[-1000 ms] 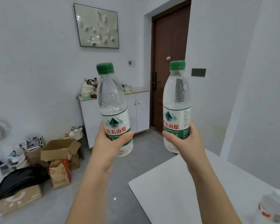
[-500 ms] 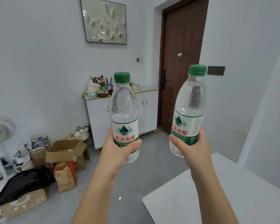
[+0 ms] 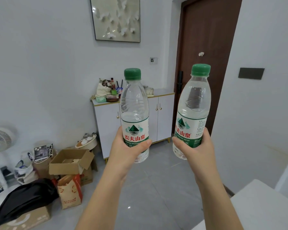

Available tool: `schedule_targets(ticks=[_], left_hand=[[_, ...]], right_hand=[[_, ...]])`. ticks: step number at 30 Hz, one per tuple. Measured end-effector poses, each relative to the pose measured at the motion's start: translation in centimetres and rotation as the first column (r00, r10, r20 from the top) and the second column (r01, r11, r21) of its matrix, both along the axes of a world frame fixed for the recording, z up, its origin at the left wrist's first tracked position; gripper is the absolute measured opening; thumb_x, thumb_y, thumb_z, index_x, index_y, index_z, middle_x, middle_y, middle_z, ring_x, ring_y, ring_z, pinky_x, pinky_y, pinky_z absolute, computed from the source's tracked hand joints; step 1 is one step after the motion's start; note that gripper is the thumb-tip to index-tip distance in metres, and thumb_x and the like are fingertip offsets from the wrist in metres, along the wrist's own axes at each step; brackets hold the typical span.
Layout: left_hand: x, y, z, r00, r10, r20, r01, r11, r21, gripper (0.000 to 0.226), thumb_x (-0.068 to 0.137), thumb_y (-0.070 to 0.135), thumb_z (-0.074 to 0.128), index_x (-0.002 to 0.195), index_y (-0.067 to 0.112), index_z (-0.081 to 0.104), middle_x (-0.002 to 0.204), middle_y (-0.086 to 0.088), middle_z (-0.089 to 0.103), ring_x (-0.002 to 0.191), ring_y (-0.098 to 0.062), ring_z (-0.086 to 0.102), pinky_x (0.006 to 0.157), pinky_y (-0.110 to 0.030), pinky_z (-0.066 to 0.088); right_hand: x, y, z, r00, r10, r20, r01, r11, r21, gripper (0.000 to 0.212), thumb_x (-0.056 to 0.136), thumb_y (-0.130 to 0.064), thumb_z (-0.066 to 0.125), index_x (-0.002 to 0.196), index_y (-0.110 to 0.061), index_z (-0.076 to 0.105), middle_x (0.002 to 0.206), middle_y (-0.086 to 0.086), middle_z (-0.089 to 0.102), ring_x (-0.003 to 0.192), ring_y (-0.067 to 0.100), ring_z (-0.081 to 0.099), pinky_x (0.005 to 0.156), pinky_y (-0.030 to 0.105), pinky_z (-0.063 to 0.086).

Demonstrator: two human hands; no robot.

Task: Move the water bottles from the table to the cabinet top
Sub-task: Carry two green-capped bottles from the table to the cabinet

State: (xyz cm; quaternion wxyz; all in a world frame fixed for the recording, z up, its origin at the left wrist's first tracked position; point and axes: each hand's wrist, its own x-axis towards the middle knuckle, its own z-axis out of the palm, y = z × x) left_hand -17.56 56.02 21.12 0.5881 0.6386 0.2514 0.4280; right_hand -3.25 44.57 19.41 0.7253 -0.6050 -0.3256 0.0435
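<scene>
Head view: left grip (image 3: 126, 151) clasps left bottle (image 3: 134, 112), right grip (image 3: 198, 155) right bottle (image 3: 194, 107), open floor (image 3: 156, 188) before cabinet (image 3: 164, 117).

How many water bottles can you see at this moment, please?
2. The left bottle is upright in the left hand; the right bottle, tilted slightly, is in the right hand. Others may lie outside the frame.

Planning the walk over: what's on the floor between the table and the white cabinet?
Only bare grey floor shows there, in the head view. The cardboard boxes lie left of that path, beside the cabinet.
</scene>
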Motion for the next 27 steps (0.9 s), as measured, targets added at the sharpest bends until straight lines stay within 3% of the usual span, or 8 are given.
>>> schedule_targets(ticks=[10, 15, 20, 27], left_hand=[[1.9, 12.0, -1.2, 1.0, 0.026, 0.003, -0.026, 0.998, -0.055, 0.049, 0.07, 0.003, 0.082, 0.107, 0.025, 0.058, 0.1, 0.007, 0.071, 0.093, -0.011, 0.067, 0.075, -0.027, 0.052], [3.2, 20.2, -1.4, 1.0, -0.019, 0.005, 0.019, 0.999, -0.043, 0.044, 0.073, 0.004, 0.079, 0.102, 0.028, 0.056, 0.1, 0.008, 0.069, 0.093, -0.01, 0.065, 0.077, -0.035, 0.054], [4.8, 27.0, -1.0, 0.998, -0.06, 0.032, 0.061, 0.998, -0.033, 0.045, 0.074, 0.0, 0.078, 0.098, 0.031, 0.055, 0.094, 0.013, 0.067, 0.073, 0.008, 0.064, 0.056, -0.008, 0.047], [7.8, 33.1, -1.3, 0.996, -0.083, 0.029, 0.084, 0.996, -0.027, 0.045, 0.074, 0.002, 0.078, 0.098, 0.032, 0.055, 0.094, 0.014, 0.067, 0.072, 0.009, 0.064, 0.057, -0.009, 0.046]], right_hand=[[2.0, 9.5, -0.6, 0.999, -0.031, -0.026, 0.031, 0.999, -0.035, 0.054, 0.07, -0.01, 0.083, 0.108, -0.037, 0.056, 0.101, -0.015, 0.068, 0.092, 0.0, 0.066, 0.077, 0.026, 0.053], [3.1, 16.1, -0.9, 0.994, -0.106, -0.02, 0.105, 0.993, -0.044, 0.053, 0.069, -0.013, 0.083, 0.108, -0.038, 0.057, 0.1, -0.017, 0.069, 0.093, 0.001, 0.066, 0.081, 0.03, 0.055], [4.4, 22.2, -0.8, 0.988, -0.153, -0.011, 0.153, 0.987, -0.042, 0.054, 0.07, -0.011, 0.084, 0.108, -0.039, 0.057, 0.099, -0.018, 0.069, 0.092, 0.001, 0.067, 0.081, 0.031, 0.055], [7.3, 28.4, -1.3, 0.982, -0.188, -0.012, 0.187, 0.981, -0.053, 0.055, 0.07, -0.01, 0.084, 0.112, -0.034, 0.057, 0.101, -0.016, 0.068, 0.09, -0.002, 0.066, 0.079, 0.028, 0.054]])
